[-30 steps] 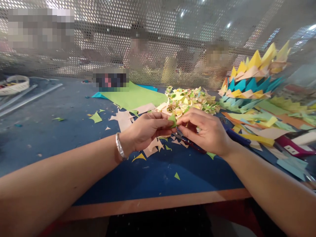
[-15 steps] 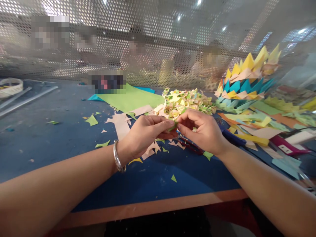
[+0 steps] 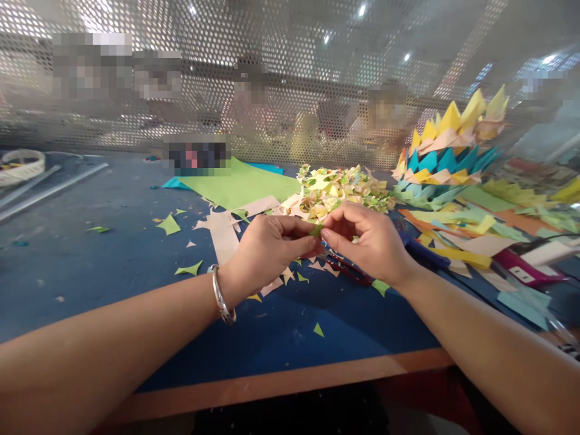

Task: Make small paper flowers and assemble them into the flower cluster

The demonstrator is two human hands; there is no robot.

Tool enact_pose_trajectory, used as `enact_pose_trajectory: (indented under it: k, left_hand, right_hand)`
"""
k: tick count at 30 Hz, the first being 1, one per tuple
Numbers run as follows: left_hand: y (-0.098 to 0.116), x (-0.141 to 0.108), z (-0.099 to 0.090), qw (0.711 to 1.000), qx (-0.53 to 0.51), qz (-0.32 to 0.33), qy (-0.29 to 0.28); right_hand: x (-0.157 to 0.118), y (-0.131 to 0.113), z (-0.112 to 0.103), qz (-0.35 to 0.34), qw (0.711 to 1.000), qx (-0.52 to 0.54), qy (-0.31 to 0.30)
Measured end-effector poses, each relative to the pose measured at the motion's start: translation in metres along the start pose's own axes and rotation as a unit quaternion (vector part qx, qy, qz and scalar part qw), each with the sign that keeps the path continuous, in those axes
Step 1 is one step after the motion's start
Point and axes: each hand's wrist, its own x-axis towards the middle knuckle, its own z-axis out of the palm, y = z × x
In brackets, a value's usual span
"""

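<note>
Head-worn camera looks forward and down, over the forearms, close.

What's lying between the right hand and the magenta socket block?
In the head view, a dark blue tool lies nearest the right hand, then a yellow paper strip and paler scraps before the magenta socket block.

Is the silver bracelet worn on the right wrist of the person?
No, the silver bracelet is around the wrist of the left hand, while the wrist of the right hand is bare.
</note>
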Motion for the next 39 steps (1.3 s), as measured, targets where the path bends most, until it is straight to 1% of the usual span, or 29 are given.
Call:
enact_pose_trajectory:
  k: [6,9,11,14,18,23,32,39]
  left_hand:
    - [0.0001,0.0001,-0.0018,1.000,0.023,0.002,0.004]
    - [-0.0006,0.0006,-0.0041,0.997,0.064,0.032,-0.007]
    - [-0.0004,0.0005,-0.0055,0.994,0.101,0.050,-0.016]
    - [0.0013,-0.0001,-0.0061,0.989,0.140,0.053,-0.018]
    - [0.0029,0.0006,-0.0046,0.992,0.120,0.033,-0.017]
    - [0.0035,0.0023,-0.0031,0.994,0.097,0.011,-0.046]
    - [0.0022,0.0033,-0.0062,0.992,0.101,0.025,-0.065]
    - [0.0015,0.0038,-0.0078,0.991,0.104,0.032,-0.075]
  right_hand:
    - [-0.0003,0.0016,0.0003,0.020,1.000,0.010,-0.003]
    - [-0.0009,0.0025,0.0009,0.030,0.999,0.010,-0.011]
    - [-0.0012,0.0025,0.0012,0.025,0.999,0.013,-0.021]
    - [-0.0013,0.0018,0.0014,0.017,0.999,0.028,-0.029]
    - [-0.0012,0.0012,0.0012,0.038,0.997,0.058,-0.039]
    - [-0.0007,0.0012,0.0004,0.061,0.994,0.079,-0.047]
    - [0.0004,0.0039,-0.0019,0.080,0.987,0.130,-0.059]
    - [0.0029,0.0005,-0.0026,0.095,0.979,0.167,-0.066]
